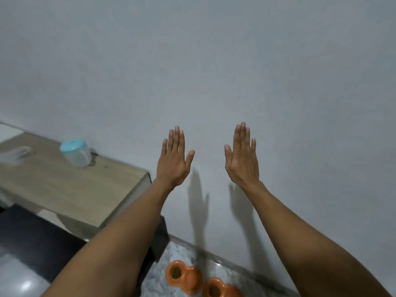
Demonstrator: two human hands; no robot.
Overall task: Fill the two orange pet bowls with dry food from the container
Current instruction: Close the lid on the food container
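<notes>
Two orange double pet bowls lie on the grey floor at the bottom: one (184, 276) to the left, the other (220, 289) cut off by the frame edge. Brown food shows in a cup of each. A clear container with a light-blue lid (75, 153) stands on a wooden table at the left. My left hand (174, 159) and my right hand (243, 157) are raised flat in front of the wall, fingers straight, holding nothing, well above the bowls.
The light wooden table (64, 189) runs along the wall at the left, with a blurred pale object (15, 156) near its far end. A black piece of furniture (32, 239) sits below it. The pale wall (214, 61) fills most of the view.
</notes>
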